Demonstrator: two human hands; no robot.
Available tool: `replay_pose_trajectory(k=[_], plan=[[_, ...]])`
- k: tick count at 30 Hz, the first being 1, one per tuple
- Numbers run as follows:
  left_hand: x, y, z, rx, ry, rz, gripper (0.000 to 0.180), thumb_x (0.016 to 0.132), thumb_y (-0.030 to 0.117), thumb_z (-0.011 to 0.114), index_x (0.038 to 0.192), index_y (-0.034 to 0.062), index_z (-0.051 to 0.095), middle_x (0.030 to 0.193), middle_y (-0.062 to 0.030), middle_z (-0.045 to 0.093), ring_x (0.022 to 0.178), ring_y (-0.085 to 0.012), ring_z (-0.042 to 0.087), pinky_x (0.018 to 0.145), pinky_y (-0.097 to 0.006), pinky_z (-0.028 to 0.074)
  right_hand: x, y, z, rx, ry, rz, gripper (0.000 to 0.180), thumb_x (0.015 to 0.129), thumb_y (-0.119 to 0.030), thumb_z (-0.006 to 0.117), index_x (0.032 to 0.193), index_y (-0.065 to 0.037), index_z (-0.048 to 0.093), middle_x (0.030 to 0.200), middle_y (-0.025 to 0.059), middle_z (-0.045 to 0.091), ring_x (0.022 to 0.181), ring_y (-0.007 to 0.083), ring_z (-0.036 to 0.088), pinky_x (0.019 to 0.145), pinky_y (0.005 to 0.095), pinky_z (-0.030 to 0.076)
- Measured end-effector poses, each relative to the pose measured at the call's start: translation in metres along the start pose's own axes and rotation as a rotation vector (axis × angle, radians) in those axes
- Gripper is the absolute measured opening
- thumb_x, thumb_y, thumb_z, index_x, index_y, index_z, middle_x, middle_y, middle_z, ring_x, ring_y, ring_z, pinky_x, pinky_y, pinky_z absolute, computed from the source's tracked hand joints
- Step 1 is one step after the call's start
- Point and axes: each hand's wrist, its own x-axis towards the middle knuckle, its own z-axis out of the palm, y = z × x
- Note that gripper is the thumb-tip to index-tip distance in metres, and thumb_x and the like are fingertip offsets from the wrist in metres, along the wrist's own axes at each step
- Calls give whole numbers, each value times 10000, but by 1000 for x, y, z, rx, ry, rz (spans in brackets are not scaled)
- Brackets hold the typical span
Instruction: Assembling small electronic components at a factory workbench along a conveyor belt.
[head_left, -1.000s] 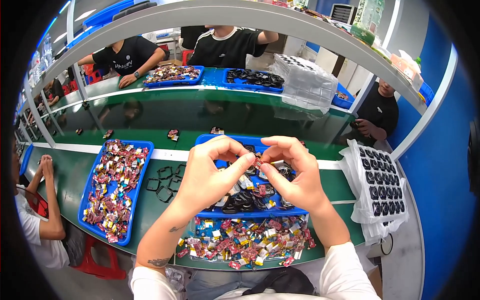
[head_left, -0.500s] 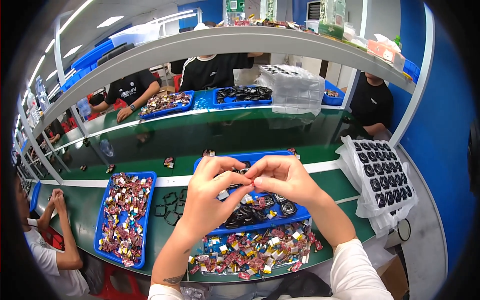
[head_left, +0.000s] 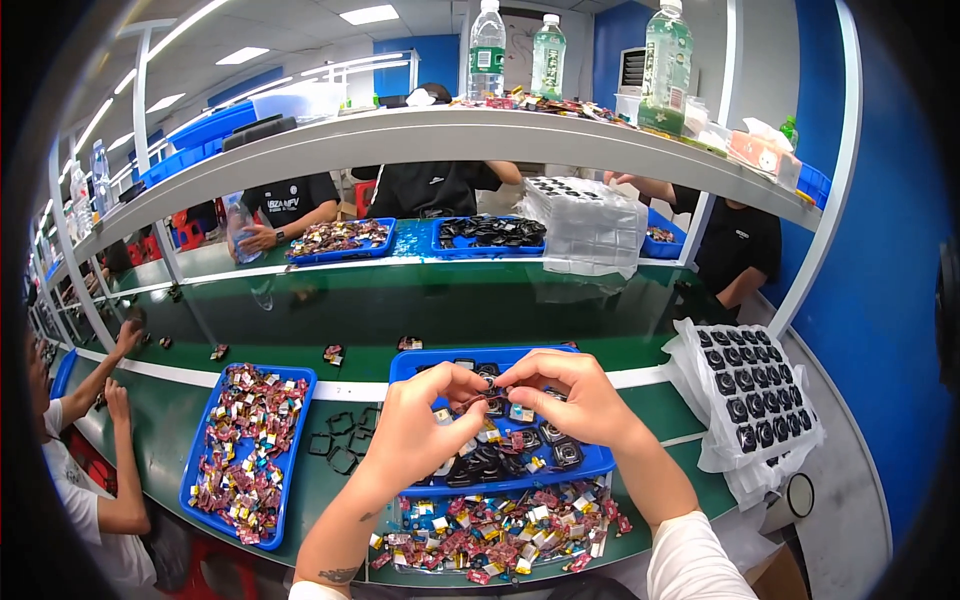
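Observation:
Above a blue tray (head_left: 600, 462), my left hand (head_left: 425, 415) and my right hand (head_left: 570, 400) are raised with their fingertips close together. The left thumb and fingers pinch a small reddish part (head_left: 470, 401), mostly hidden by the fingers. The right thumb and forefinger are closed in a pinch beside it; whatever they hold is too small to make out. Beneath my hands, the tray bears black square camera-like housings (head_left: 567, 455) and several small red boards with white and yellow pieces. In front of the tray lies a heap of such boards (head_left: 500, 530).
A blue tray of small boards (head_left: 250, 450) stands left, beside black square frames (head_left: 342, 440). White-wrapped trays of black units (head_left: 755, 390) lie at right. Behind the green belt (head_left: 450, 310) runs a shelf (head_left: 420, 140) with bottles. Several people sit around, one close on my left (head_left: 110, 480).
The view has tilted up, so the bench sits lower. My fingertips have parted slightly. The person on the left has reached an arm toward the belt; one across holds a bottle.

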Motion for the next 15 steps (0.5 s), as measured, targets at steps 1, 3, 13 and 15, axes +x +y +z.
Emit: replay_pose_trajectory(k=[1,3,13,15], plan=[[0,-1,0,-71,-32,-75,122,737,30,687,829,-29,631,787,-80,668,753,-106,625,690,-243,492,0,-1,0,8,18,-17,110,784,-16,679,893,3,683,822,79,657,719,117,613,657,244,503],[-1,-2,-3,-99,-114,-147,149,767,44,678,882,-41,637,822,-74,666,781,-101,622,721,-243,496,-1,-4,0,-87,32,-76,116,772,-6,684,888,2,684,821,84,658,717,124,615,652,241,502],[3,-9,-2,-382,-112,-250,174,814,111,683,903,-38,669,808,-54,669,747,-69,591,666,-216,480,3,6,-7,161,-46,-103,172,760,106,646,912,32,673,877,92,611,819,128,590,705,224,481],[3,-9,-3,-367,-94,-273,184,810,106,685,905,-51,674,813,-69,675,752,-80,603,678,-216,485,3,1,-4,293,-72,-17,163,774,87,646,930,45,664,887,86,610,812,123,589,712,227,481]])
